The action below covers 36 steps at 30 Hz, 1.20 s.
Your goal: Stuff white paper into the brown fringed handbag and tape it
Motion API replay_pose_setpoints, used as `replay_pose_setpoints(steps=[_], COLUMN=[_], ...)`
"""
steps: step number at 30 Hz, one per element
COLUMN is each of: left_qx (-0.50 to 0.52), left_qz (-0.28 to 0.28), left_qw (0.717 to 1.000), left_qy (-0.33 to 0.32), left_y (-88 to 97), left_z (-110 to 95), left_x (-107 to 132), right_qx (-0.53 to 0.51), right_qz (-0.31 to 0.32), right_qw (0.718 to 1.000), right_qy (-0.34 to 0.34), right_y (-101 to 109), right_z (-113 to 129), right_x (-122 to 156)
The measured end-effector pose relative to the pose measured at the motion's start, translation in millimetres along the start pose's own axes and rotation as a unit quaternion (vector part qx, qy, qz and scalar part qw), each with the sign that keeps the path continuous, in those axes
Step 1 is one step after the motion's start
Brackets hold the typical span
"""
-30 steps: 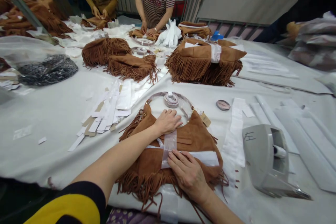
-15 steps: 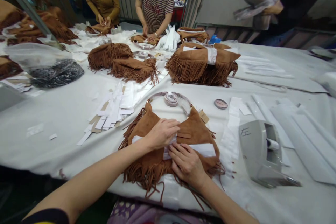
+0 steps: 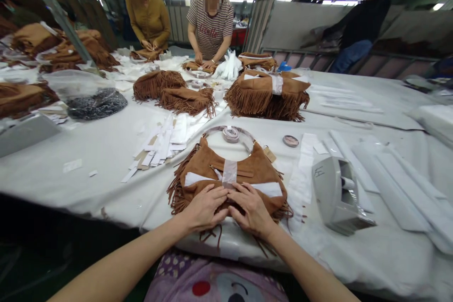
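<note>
A brown suede fringed bag (image 3: 247, 170) lies flat near the table's front edge, with a white paper band across it and a clear tape strip (image 3: 229, 172) running down its middle. Its wrapped handle (image 3: 230, 133) arcs away from me. My left hand (image 3: 205, 206) and my right hand (image 3: 252, 207) lie side by side on the bag's lower fringed part, fingers stretched out and pressing down, fingertips meeting at the tape's lower end.
A grey tape dispenser (image 3: 336, 196) stands right of the bag, a small tape roll (image 3: 290, 141) beyond. White paper strips (image 3: 161, 146) lie to the left, long white sheets (image 3: 389, 170) to the right. More fringed bags (image 3: 267, 94) are stacked farther back. Three people work at the far side.
My left hand has slid from the bag's top edge down beside my right hand at the lower fringe. The tape strip is now uncovered. The camera view has lifted.
</note>
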<state>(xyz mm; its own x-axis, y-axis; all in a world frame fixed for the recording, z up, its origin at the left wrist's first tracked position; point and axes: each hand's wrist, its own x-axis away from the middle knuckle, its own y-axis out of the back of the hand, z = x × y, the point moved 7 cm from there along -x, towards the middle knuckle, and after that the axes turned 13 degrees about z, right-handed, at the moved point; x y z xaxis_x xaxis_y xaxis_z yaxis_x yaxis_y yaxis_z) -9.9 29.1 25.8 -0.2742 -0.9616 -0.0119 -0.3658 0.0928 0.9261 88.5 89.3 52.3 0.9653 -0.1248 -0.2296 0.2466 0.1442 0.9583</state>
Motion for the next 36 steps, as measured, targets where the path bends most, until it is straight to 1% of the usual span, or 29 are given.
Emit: replay_pose_setpoints(steps=[2,4,7,9,13,15,17,19,21,23,26,29,32,36], left_qx=[-0.021,-0.055,-0.095,-0.112,-0.133,-0.137,-0.139,-0.141,-0.144,-0.146,-0.148,-0.153,-0.155,-0.154], left_qz=[-0.015,-0.021,-0.009,0.005,0.018,0.023,0.031,0.04,0.044,0.043,0.045,0.056,0.056,0.046], left_qw=[1.0,0.998,0.995,0.994,0.991,0.99,0.99,0.989,0.988,0.988,0.988,0.986,0.986,0.987], left_qy=[0.011,0.014,0.003,-0.005,-0.01,-0.013,-0.017,-0.021,-0.024,-0.024,-0.022,-0.027,-0.03,-0.024], left_y=[-2.1,-7.9,-16.5,-18.9,-18.8,-20.0,-22.5,-24.8,-25.7,-25.1,-22.9,-21.8,-20.7,-20.4], left_z=[-1,-1,0,0,1,2,3,4,4,4,3,2,1,3], left_x=[3,6,9,10,11,12,12,12,13,13,13,13,13,14], right_qx=[0.036,0.09,0.151,0.168,0.18,0.188,0.199,0.212,0.216,0.202,0.168,0.14,0.095,0.045], right_qz=[-0.004,-0.009,0.002,0.011,0.011,0.008,-0.007,-0.013,0.0,0.022,0.031,0.0,-0.051,-0.097], right_qw=[0.999,0.996,0.989,0.985,0.983,0.981,0.98,0.977,0.976,0.978,0.985,0.99,0.994,0.994], right_qy=[-0.01,-0.015,0.004,0.025,0.039,0.034,0.024,-0.008,-0.041,-0.05,-0.026,-0.013,-0.005,-0.011], right_y=[-3,-8,-14,-13,-6,-2,2,5,5,-2,-18,-29,-28,-17], right_z=[7,12,12,10,3,1,5,13,27,45,67,73,75,80], right_x=[13,30,56,69,87,97,109,119,125,123,108,88,75,69])
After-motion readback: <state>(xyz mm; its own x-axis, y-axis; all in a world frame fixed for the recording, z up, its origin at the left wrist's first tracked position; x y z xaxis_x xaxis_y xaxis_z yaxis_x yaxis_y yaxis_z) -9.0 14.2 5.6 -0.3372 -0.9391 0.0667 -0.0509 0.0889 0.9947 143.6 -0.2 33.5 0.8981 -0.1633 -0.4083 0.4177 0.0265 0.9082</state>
